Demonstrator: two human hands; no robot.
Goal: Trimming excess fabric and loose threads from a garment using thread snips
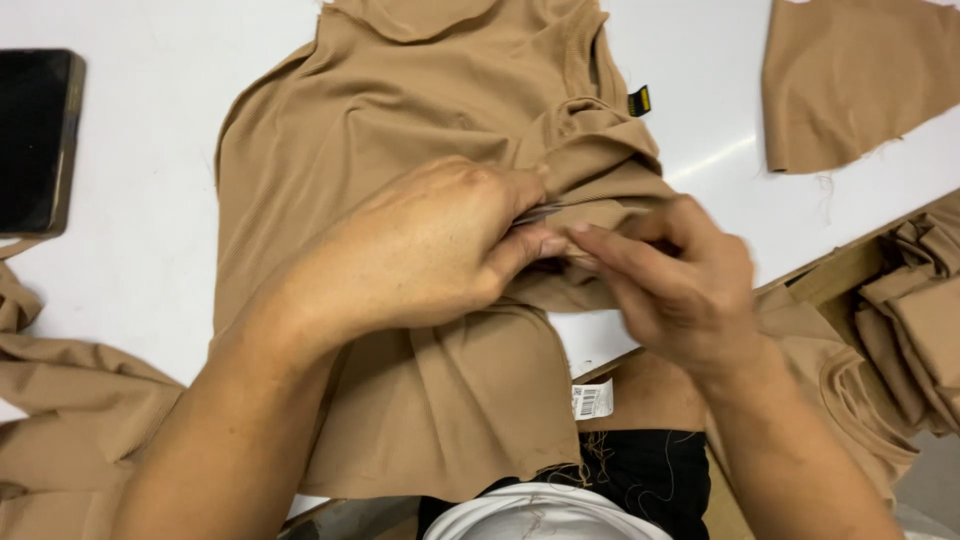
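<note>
At mid-table, the left hand (430,250) and right hand (680,280) both pinch the tan garment's (400,120) folded sleeve edge between them.

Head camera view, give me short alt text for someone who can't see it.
Two bare hands, the left hand and right hand, pinch a fold of a tan garment spread on a white table. A dark phone lies at the left edge, and a loose tan fabric piece lies upper right.
</note>
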